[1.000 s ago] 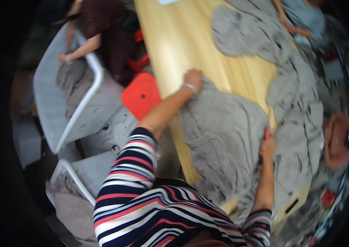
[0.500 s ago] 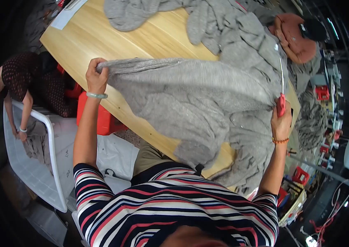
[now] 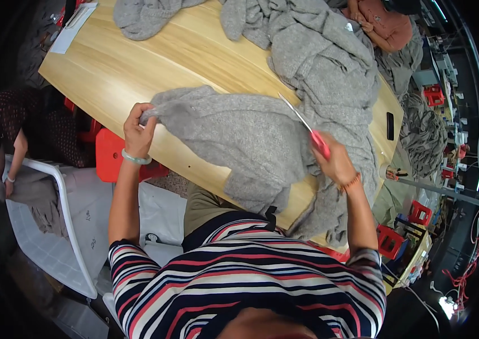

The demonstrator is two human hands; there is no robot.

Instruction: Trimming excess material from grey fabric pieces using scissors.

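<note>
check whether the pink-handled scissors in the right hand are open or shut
The scissors look shut: beyond the right hand, the blades show as one narrow strip.

I wear a shirt (image 3: 262, 265) banded in navy, white, coral red and pale blue, its neckline (image 3: 222, 317) plain and dark. The short sleeves (image 3: 132, 265) carry the same stripes, leaving my forearms (image 3: 123, 209) bare. A smooth pale-green bangle (image 3: 136, 159) rings my left wrist (image 3: 136, 151); orange-brown beads (image 3: 350, 182) circle my right wrist (image 3: 345, 175). My trousers (image 3: 205, 206) are olive.
</note>
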